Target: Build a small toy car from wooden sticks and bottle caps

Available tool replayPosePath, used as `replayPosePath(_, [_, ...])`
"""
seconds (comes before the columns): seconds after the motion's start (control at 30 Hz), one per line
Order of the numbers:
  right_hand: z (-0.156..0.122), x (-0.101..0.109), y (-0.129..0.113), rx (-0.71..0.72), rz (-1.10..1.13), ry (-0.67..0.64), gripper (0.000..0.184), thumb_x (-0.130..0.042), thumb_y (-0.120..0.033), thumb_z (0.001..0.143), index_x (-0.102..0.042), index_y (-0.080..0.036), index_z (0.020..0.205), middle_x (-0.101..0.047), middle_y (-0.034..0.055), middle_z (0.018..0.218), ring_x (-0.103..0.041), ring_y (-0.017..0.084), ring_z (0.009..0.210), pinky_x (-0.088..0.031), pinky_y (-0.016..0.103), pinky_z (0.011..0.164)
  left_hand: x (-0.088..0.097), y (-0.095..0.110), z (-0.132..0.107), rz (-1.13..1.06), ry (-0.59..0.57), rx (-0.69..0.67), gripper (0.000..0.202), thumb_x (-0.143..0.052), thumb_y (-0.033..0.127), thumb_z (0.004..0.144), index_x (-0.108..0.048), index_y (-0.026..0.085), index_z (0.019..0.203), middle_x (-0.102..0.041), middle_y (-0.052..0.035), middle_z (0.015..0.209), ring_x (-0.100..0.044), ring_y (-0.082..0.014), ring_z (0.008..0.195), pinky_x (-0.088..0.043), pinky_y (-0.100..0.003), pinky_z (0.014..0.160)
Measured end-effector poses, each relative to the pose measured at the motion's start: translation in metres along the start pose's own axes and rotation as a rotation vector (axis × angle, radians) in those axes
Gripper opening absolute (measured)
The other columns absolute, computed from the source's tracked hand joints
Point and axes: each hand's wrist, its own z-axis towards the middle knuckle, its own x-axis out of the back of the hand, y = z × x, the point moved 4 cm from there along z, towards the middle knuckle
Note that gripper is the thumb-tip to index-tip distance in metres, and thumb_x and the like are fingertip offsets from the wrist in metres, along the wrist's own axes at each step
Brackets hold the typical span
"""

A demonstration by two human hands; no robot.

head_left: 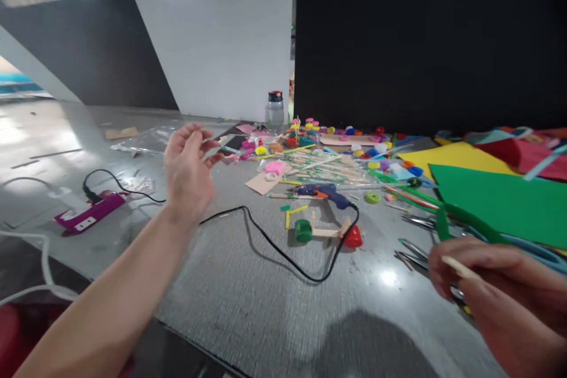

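Note:
My left hand point(190, 162) is raised over the left middle of the table, its fingers half bent and apart. A thin pale strip point(230, 149) shows just past its fingertips; whether it touches them I cannot tell. At the right edge, my right hand point(500, 295) pinches a short wooden stick point(460, 267) between thumb and finger. A blue glue gun point(325, 192) lies on its side at the middle of the table. In front of it rests a small build of wooden sticks point(326, 233) with a green bottle cap point(303, 230) and a red bottle cap point(353, 237).
The glue gun's black cord point(283, 258) loops across the front toward a purple power strip point(91, 212) at left. Wooden sticks point(325, 164) and colourful caps are piled behind. Scissors point(416, 251) and green sheets point(500, 201) lie at right; a bottle point(275, 109) stands at the back.

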Motion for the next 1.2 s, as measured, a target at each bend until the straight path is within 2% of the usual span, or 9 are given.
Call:
replayPosePath(0.13, [-0.001,-0.006,-0.01,-0.108,-0.014,0.071,0.005,-0.069,-0.024,0.096,-0.069,-0.028,0.098,-0.069,0.005,0.097,-0.07,0.021,0.086,-0.059,0.026,0.065,0.0,0.011,0.007,0.158,-0.094,-0.103,0.05,-0.081,0.035,0.081,-0.056,0.027,0.124,-0.066,0.004,0.105,-0.061,-0.014,0.095,-0.047,-0.03,0.081])
replayPosePath(0.2, [0.0,-0.014,-0.022,-0.083,-0.053,0.03,0.005,-0.069,-0.025,0.096,-0.068,-0.028,0.101,-0.068,0.0032,0.102,-0.068,0.018,0.093,-0.058,0.024,0.075,-0.02,0.026,-0.021,0.4,-0.339,-0.217,0.049,-0.077,0.032,0.085,-0.058,0.028,0.129,-0.07,0.0006,0.104,-0.064,-0.0185,0.096,-0.046,-0.035,0.085])
replayPosePath(0.3, [0.002,-0.024,-0.039,0.055,-0.152,-0.05,0.009,-0.066,-0.019,0.097,-0.066,-0.026,0.104,-0.066,0.0016,0.105,-0.065,0.015,0.098,-0.053,0.024,0.083,-0.048,0.052,-0.083,0.534,-0.606,-0.252,0.017,-0.072,0.033,0.089,-0.071,0.023,0.102,-0.073,-0.0031,0.108,-0.064,-0.0235,0.104,-0.046,-0.038,0.089])
replayPosePath(0.4, [0.003,-0.027,-0.048,0.189,-0.261,-0.066,0.014,-0.064,-0.012,0.096,-0.064,-0.022,0.106,-0.065,0.0023,0.105,-0.065,0.015,0.1,-0.051,0.025,0.086,-0.071,0.069,-0.142,0.389,-0.963,-0.028,0.013,-0.071,0.035,0.091,-0.069,0.022,0.094,-0.073,-0.0006,0.102,-0.065,-0.0206,0.099,-0.047,-0.035,0.092])
replayPosePath(0.47, [0.002,-0.028,-0.053,0.253,-0.307,-0.065,0.015,-0.065,-0.01,0.096,-0.064,-0.02,0.106,-0.066,0.0034,0.107,-0.065,0.014,0.1,-0.051,0.026,0.086,-0.08,0.073,-0.169,0.255,-1.088,0.168,0.02,-0.071,0.039,0.091,-0.068,0.023,0.103,-0.072,-0.0001,0.103,-0.064,-0.0191,0.098,-0.047,-0.033,0.09])
replayPosePath(0.57, [0.0,-0.028,-0.058,0.316,-0.343,-0.067,0.016,-0.065,-0.007,0.094,-0.063,-0.018,0.106,-0.066,0.0054,0.109,-0.065,0.015,0.098,-0.051,0.027,0.084,-0.09,0.071,-0.185,0.12,-1.116,0.32,0.022,-0.07,0.039,0.092,-0.066,0.022,0.105,-0.069,0.0008,0.098,-0.061,-0.0169,0.093,-0.045,-0.031,0.084])
replayPosePath(0.63, [0.0,-0.029,-0.06,0.34,-0.351,-0.068,0.017,-0.065,-0.005,0.094,-0.063,-0.016,0.106,-0.066,0.0063,0.108,-0.065,0.015,0.097,-0.051,0.028,0.083,-0.095,0.068,-0.187,0.061,-1.114,0.352,0.015,-0.064,0.035,0.095,-0.065,0.02,0.093,-0.064,0.0025,0.087,-0.057,-0.014,0.083,-0.043,-0.029,0.077])
replayPosePath(0.77, [0.0,-0.032,-0.06,0.353,-0.374,-0.078,0.018,-0.066,-0.004,0.093,-0.063,-0.016,0.106,-0.067,0.0067,0.105,-0.064,0.017,0.092,-0.052,0.031,0.079,-0.099,0.058,-0.188,0.009,-1.132,0.392,0.029,-0.055,0.03,0.1,-0.057,0.019,0.073,-0.05,0.0052,0.068,-0.045,-0.0109,0.067,-0.035,-0.026,0.063])
replayPosePath(1.2, [-0.002,-0.041,-0.048,0.253,-0.414,-0.17,0.019,-0.064,-0.005,0.095,-0.06,-0.018,0.108,-0.065,0.0053,0.105,-0.062,0.017,0.095,-0.05,0.031,0.085,-0.096,0.034,-0.189,0.004,-1.121,0.408,0.025,-0.058,0.031,0.097,-0.059,0.019,0.075,-0.049,0.0049,0.066,-0.043,-0.0112,0.064,-0.034,-0.025,0.059])
